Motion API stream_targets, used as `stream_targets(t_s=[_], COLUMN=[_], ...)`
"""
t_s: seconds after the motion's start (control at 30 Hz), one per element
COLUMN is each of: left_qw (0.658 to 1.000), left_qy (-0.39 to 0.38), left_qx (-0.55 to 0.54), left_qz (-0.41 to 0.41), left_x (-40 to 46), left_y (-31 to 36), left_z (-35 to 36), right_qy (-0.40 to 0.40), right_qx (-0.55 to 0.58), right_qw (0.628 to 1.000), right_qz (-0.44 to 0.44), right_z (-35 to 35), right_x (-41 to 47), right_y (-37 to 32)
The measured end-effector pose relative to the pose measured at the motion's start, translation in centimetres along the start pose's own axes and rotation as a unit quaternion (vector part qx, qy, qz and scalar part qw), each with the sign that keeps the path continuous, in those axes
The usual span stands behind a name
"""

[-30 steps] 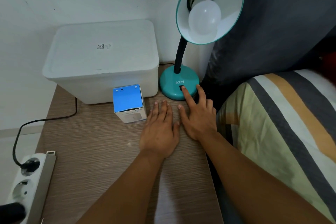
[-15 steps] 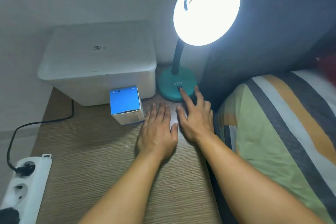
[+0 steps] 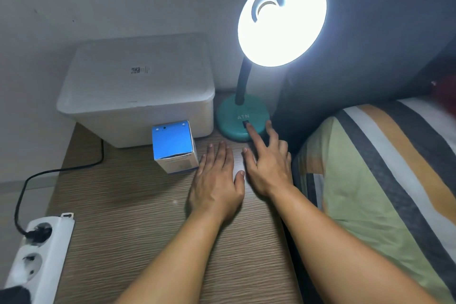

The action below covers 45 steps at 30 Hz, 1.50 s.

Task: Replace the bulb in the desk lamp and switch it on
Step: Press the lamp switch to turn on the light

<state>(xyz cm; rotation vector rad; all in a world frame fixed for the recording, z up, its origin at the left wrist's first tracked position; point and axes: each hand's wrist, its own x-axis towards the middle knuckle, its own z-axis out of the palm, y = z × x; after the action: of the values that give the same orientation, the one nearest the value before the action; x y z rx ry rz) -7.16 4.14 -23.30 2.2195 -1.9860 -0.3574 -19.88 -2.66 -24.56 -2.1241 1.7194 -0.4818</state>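
Observation:
A teal desk lamp stands at the back right of the wooden table, its round base (image 3: 233, 110) marked ATN. Its shade (image 3: 282, 20) faces me and glows bright white, so the bulb inside is lost in glare. My right hand (image 3: 267, 163) has its index fingertip on the black switch (image 3: 246, 124) at the front of the base, other fingers spread. My left hand (image 3: 216, 185) lies flat on the table beside it, holding nothing. A blue-topped bulb box (image 3: 174, 145) stands just left of my left hand.
A white lidded plastic bin (image 3: 138, 91) sits behind the box against the wall. A white power strip (image 3: 37, 254) with a black plug and cord lies at the table's left edge. A striped bed cover (image 3: 382, 180) borders the table on the right.
The lamp went from unlit a second ago to lit. My right index finger stays on the switch; my left hand has not moved. The view shifted slightly.

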Motion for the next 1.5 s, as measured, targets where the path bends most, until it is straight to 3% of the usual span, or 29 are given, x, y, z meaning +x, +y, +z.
stream_targets(t_s=[1.03, 1.5], left_qw=[1.000, 1.000], left_qy=[-0.004, 0.001], left_qx=[-0.001, 0.003], left_qz=[-0.001, 0.002], left_x=[0.0, 0.2], left_y=[-0.1, -0.3], left_z=[-0.1, 0.2], right_qy=[-0.032, -0.004], right_qx=[-0.054, -0.066], right_qw=[0.997, 0.997], right_qz=[-0.035, -0.027], right_z=[-0.8, -1.0], right_x=[0.2, 1.3], right_y=[-0.3, -0.8])
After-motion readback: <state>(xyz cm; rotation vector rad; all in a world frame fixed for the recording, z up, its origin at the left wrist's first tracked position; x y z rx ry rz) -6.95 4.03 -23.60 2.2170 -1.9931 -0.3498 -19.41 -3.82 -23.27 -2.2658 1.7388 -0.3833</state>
